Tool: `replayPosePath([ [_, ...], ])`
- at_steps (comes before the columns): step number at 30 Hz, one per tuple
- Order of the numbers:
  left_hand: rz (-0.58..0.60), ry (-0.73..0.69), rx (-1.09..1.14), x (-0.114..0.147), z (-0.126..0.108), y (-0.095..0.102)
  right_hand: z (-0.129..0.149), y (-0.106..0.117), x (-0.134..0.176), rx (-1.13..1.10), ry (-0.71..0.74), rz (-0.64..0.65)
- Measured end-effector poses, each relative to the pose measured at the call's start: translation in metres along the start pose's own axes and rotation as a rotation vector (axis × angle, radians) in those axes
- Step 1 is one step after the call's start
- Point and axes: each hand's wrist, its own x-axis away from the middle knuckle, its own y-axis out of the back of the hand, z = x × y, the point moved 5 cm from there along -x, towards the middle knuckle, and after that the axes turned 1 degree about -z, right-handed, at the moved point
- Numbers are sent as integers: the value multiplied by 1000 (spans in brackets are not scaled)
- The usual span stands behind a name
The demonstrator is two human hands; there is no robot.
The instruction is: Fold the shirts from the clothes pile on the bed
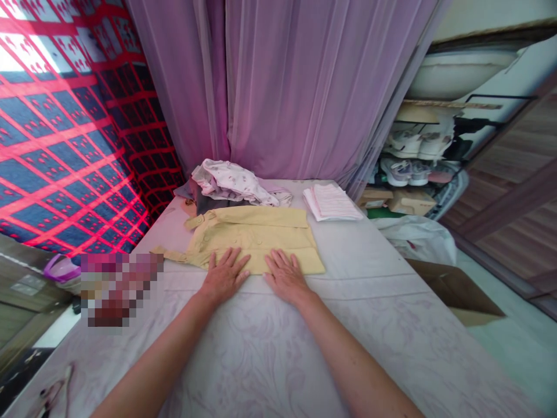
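A yellow garment with straps and buttons, which looks like a pair of overalls, lies spread sideways on the light patterned cover. Its straps reach out to the left. My left hand rests flat on its near edge, fingers spread. Beside it, to the right, my right hand also presses flat on the same edge with fingers apart. Neither hand grips anything. Just behind the garment is a rumpled heap of clothes, with a white patterned piece on top. A folded pink-and-white striped cloth sits to the right.
Purple curtains hang at the back, and a red-and-blue checked cloth hangs on the left. Right of the bed stand a shoe rack with shoes and an open cardboard box. A cable-like item lies at the near left corner.
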Motion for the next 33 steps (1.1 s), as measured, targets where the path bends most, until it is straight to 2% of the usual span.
replayPosePath([
  [5,-38,-9,6,5,23,1,-67,5,24,87,-202,5],
  [10,-64,-16,15,9,35,1,-99,10,39,135,-171,16],
  [15,-91,-10,35,9,34,12,-102,21,38,187,-8,-97],
  [17,-100,-56,36,12,35,19,-100,26,39,207,44,-136],
  [20,-70,-172,3,20,42,28,-93,32,40,257,86,-116],
  [25,1,-212,-89,30,59,36,-83,39,37,345,61,-19],
  [33,11,-99,-165,29,54,47,-78,59,47,370,20,-44],
])
